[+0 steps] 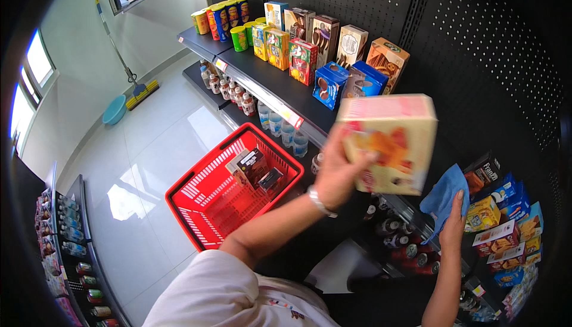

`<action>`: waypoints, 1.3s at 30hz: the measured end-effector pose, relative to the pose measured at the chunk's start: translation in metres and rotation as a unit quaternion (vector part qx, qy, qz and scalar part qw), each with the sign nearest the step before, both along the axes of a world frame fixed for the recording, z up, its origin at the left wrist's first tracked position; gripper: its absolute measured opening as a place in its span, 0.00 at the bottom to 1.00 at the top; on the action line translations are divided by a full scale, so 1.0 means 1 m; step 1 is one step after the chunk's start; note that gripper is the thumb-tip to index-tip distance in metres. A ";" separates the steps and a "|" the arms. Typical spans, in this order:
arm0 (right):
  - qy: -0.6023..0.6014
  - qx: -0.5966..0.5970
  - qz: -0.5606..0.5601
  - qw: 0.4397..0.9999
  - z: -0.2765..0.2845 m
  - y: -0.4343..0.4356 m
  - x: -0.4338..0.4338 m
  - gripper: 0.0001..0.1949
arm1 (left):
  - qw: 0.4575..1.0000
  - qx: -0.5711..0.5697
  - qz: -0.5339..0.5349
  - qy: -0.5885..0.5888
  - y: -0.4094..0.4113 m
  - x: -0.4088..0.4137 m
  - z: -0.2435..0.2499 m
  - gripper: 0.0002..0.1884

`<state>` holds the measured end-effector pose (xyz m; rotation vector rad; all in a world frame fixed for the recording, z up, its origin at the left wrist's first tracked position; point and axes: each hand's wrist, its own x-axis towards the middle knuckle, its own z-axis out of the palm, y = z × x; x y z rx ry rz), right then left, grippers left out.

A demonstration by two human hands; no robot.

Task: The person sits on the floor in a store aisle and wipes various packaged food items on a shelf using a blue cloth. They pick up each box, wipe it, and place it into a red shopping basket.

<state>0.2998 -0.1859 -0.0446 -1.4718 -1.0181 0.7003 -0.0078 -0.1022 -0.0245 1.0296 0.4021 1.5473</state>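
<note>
My left hand [342, 166] grips a large cream-coloured snack box [402, 148] by its near side, with the thumb across its printed front. The box is held up in front of the black shelf [268, 81] and looks slightly blurred. On the right, my right hand [453, 219] holds a blue cloth [447, 195] near the shelf's front edge. A red shopping basket [210, 206] stands below and left of my left arm. Several small packaged boxes [254, 168] lie inside it.
Cookie boxes [326, 41] and snack canisters [219, 23] line the upper shelf. Bottles [275, 121] stand on the lower level. More snack boxes [498, 237] sit at the right. A mop [138, 90] and teal basin [115, 110] rest by the wall; another stocked shelf [85, 255] is at left.
</note>
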 end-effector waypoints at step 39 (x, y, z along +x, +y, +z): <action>-0.137 -0.129 -0.027 0.982 0.016 -0.030 -0.017 0.40 | 0.710 -0.358 0.392 0.463 -0.034 -0.268 -0.369 0.34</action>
